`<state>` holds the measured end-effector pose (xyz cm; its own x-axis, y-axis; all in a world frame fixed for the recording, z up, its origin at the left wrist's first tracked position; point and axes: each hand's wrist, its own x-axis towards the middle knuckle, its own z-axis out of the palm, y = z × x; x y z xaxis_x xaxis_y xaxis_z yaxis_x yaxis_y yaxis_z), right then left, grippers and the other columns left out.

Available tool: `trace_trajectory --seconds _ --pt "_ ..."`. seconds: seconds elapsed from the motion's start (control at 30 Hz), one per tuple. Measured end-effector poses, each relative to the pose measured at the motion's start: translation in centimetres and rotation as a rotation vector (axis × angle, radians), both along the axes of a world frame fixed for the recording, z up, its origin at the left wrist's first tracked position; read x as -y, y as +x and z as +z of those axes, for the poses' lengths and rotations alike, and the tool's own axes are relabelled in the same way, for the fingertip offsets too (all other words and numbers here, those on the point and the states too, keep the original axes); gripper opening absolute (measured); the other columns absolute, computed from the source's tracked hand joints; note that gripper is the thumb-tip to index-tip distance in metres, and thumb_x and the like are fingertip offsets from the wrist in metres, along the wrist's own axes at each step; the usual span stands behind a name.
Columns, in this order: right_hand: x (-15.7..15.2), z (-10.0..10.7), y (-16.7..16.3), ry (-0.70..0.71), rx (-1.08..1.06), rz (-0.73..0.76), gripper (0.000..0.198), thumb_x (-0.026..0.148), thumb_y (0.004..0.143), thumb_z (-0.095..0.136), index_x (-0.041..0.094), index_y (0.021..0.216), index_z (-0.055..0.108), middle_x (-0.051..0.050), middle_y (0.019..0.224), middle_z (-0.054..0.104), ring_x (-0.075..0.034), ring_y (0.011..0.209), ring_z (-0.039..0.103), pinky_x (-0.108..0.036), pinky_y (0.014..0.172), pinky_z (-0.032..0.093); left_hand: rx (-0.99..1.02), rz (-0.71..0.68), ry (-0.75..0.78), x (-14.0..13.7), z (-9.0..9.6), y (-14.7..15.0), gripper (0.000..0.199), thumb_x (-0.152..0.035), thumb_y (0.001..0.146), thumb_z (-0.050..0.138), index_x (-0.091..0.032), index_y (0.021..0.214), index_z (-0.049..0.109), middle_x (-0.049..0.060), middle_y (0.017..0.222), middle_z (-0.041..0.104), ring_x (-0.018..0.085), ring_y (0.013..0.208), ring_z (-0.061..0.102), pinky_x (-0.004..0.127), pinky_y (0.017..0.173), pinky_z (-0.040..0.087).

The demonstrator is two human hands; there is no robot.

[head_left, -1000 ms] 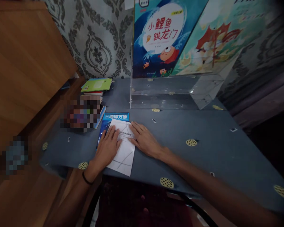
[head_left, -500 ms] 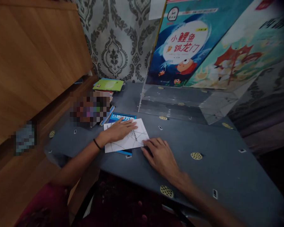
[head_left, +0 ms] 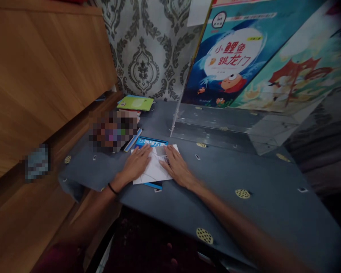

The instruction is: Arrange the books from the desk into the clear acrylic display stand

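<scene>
Left hand (head_left: 138, 163) and right hand (head_left: 176, 164) lie palm down on a white paper (head_left: 154, 172), fingers extended and flattened, grasping nothing; the paper rests on a blue-covered book (head_left: 152, 141), which shows past its far and near edges, upon a patterned tablecloth (head_left: 216, 170). The step in hand appears to be pressing the paper flat, possibly along a fold, though whether the thin lines on it are creases or print cannot be told. As judged from this posture, the next move calls for one hand to steady the paper while the other smooths or lifts an edge, without shifting the book beneath. A green-covered book (head_left: 135, 102) lies beyond, to the left; a clear stand (head_left: 275, 129) props picture books (head_left: 230, 64) at the far right
</scene>
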<state>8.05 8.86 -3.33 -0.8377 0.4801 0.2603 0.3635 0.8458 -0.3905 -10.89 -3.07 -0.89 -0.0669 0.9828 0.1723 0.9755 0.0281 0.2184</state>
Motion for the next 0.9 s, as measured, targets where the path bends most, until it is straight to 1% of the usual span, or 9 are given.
trace_trajectory --seconds 0.07,0.17,0.23,0.37,0.47,0.57,0.63,0.73,0.9 --pt "0.2 0.2 -0.4 0.045 0.051 0.013 0.068 0.052 0.103 0.033 0.011 0.157 0.029 -0.024 0.161 0.033 -0.032 0.153 0.024 -0.059 0.119 0.030 0.028 -0.038 0.022 0.5 -0.5 -1.5 0.047 -0.022 0.103 0.030 -0.015 0.147 0.045 0.012 0.157 0.045 0.019 0.149 0.034 0.048 0.124 0.027" --pt "1.3 0.8 -1.6 0.087 0.116 0.087 0.069 0.053 0.103 0.034 0.011 0.157 0.030 -0.022 0.162 0.031 -0.031 0.153 0.023 -0.058 0.122 0.025 0.111 -0.152 0.028 0.7 -0.6 -3.2 0.051 -0.014 0.100 0.028 -0.019 0.147 0.046 0.009 0.156 0.046 0.016 0.149 0.035 0.046 0.123 0.029" --pt "2.9 1.4 -2.5 0.105 0.145 0.182 0.069 0.052 0.102 0.036 0.010 0.156 0.032 -0.022 0.161 0.033 -0.030 0.153 0.024 -0.056 0.123 0.024 0.170 -0.182 0.025 0.6 -0.4 -4.0 0.055 -0.010 0.097 0.027 -0.021 0.148 0.045 0.007 0.156 0.047 0.014 0.148 0.037 0.044 0.123 0.031" --pt "7.5 2.8 -2.9 0.156 0.153 0.416 0.075 0.060 0.099 0.043 0.008 0.153 0.038 -0.023 0.159 0.037 -0.030 0.151 0.028 -0.053 0.123 0.025 0.218 -0.165 -0.006 0.5 0.4 -4.4 0.059 -0.009 0.094 0.031 -0.023 0.150 0.042 0.005 0.155 0.047 0.015 0.145 0.041 0.045 0.124 0.031" --pt "9.7 3.7 -1.9 0.176 0.146 0.547 0.062 0.055 0.100 0.045 0.017 0.149 0.047 -0.016 0.158 0.042 -0.030 0.151 0.030 -0.056 0.123 0.024 0.225 -0.164 -0.014 0.4 0.7 -4.3 0.058 -0.010 0.094 0.032 -0.023 0.150 0.043 0.005 0.154 0.048 0.016 0.145 0.042 0.045 0.123 0.031" --pt "9.9 4.4 -0.5 0.143 0.180 0.607 0.049 0.047 0.102 0.046 0.025 0.147 0.049 -0.007 0.158 0.045 -0.026 0.151 0.030 -0.054 0.123 0.023 0.221 -0.172 0.008 0.5 0.4 -4.2 0.058 -0.009 0.095 0.030 -0.023 0.149 0.043 0.004 0.154 0.050 0.015 0.145 0.041 0.045 0.123 0.032" --pt "9.3 4.6 0.6 0.108 0.202 0.614 0.050 0.045 0.103 0.046 0.027 0.149 0.046 -0.005 0.159 0.043 -0.024 0.151 0.029 -0.052 0.124 0.022 0.211 -0.176 0.031 0.5 0.0 -4.3 0.057 -0.008 0.096 0.028 -0.023 0.149 0.044 0.004 0.153 0.051 0.015 0.145 0.042 0.045 0.123 0.032" --pt "7.7 4.5 2.0 0.052 0.216 0.560 0.060 0.050 0.102 0.044 0.024 0.156 0.035 -0.009 0.162 0.037 -0.024 0.153 0.026 -0.052 0.125 0.020 0.194 -0.206 0.076 0.5 -0.8 -4.7 0.055 -0.009 0.097 0.029 -0.022 0.149 0.044 0.006 0.153 0.050 0.015 0.145 0.042 0.045 0.123 0.032" --pt "3.4 3.1 3.1 -0.002 0.186 0.287 0.067 0.057 0.103 0.029 0.022 0.160 0.023 -0.012 0.164 0.032 -0.024 0.154 0.022 -0.053 0.125 0.018 0.199 -0.247 0.114 0.6 -1.4 -5.3 0.055 -0.010 0.099 0.029 -0.025 0.150 0.043 0.005 0.154 0.050 0.017 0.145 0.042 0.048 0.122 0.033"
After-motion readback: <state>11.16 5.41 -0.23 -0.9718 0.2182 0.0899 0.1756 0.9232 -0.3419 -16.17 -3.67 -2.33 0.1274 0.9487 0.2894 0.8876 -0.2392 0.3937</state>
